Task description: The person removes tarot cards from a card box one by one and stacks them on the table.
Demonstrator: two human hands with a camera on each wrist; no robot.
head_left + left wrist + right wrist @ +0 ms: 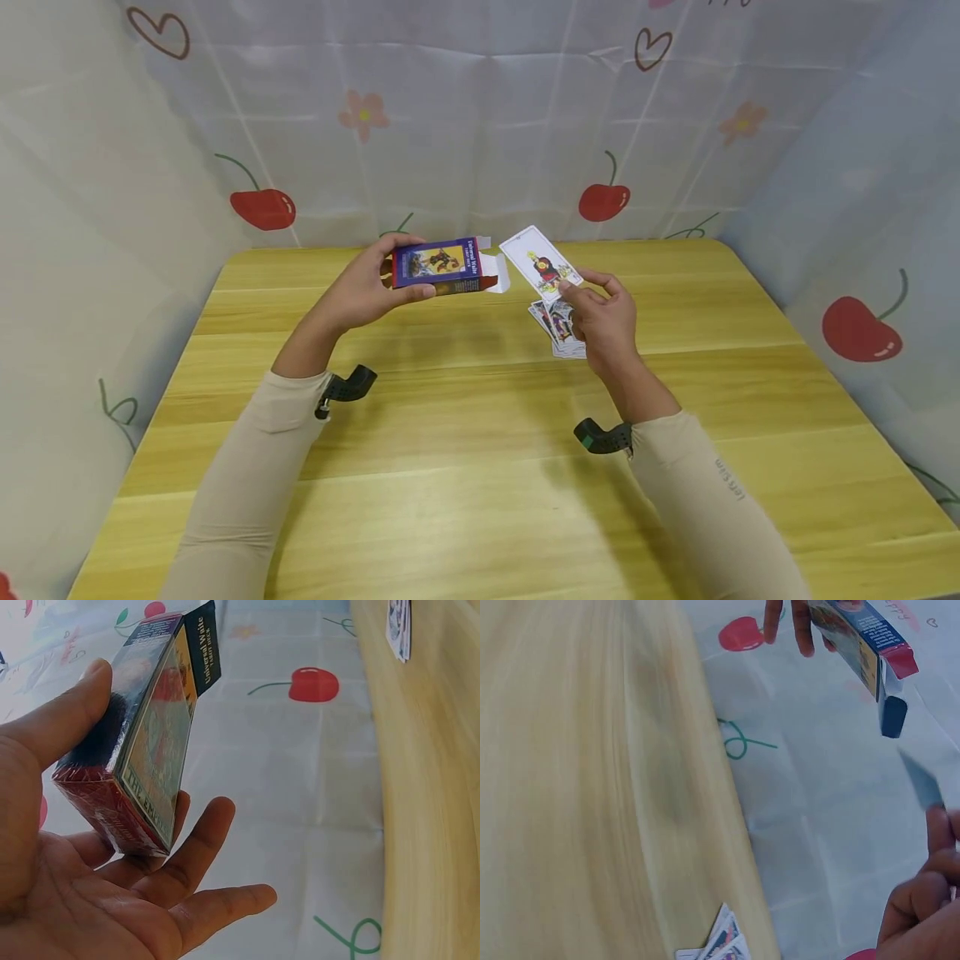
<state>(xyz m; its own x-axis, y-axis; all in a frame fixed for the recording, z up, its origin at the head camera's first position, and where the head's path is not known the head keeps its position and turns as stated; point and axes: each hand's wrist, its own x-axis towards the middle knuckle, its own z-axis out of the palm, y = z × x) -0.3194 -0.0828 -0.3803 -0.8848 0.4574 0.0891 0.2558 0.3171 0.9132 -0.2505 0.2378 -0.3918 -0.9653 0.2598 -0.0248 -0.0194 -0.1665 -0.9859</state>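
Above the table my left hand (365,287) grips a blue and red tarot card box (437,265) between thumb and fingers. The box's end flaps (493,272) stand open toward the right. My right hand (609,317) pinches a white-bordered tarot card (540,262) at its lower corner, its picture facing up in the head view. The card's far edge is close to the flaps but apart from them. Below the right hand a loose pile of tarot cards (558,329) lies fanned on the table, partly hidden by that hand. In the right wrist view, the held card (922,780) shows nearly edge-on.
The yellow wooden table (420,483) reaches back to a white curtain (480,142) printed with cherries, flowers and hearts. Similar sheeting hangs on both sides. A small black camera mount sits on each wrist, the left mount (352,385) and the right mount (600,437).
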